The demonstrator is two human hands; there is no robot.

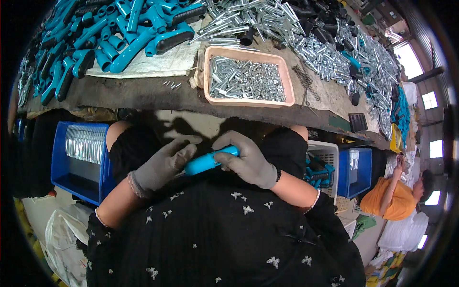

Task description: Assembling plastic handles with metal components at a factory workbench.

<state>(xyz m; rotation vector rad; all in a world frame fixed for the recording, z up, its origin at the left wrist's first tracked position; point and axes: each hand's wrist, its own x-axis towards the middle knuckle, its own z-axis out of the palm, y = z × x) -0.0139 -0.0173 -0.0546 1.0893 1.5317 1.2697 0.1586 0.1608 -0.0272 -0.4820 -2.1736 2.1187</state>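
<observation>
A teal plastic tool handle [202, 164] is held in front of my lap, slightly tilted. My right hand [248, 160], in a grey glove, is closed round its right end with thumb and fingers. My left hand [165, 162], also gloved in grey, is curled at the handle's left end. A thin, shiny sliver shows beside the left palm; what that hand grips is mostly hidden. Beyond both hands, on the bench edge, a pale pink tray [208, 91] holds many small metal pins and pieces.
Teal handle parts [136, 48] and loose metal rods [258, 19] are heaped on the bench [143, 91]. A blue bin [79, 184] with metal strips is at left. On the right are a white crate [330, 148], another blue bin [366, 179] and a person in orange [389, 198].
</observation>
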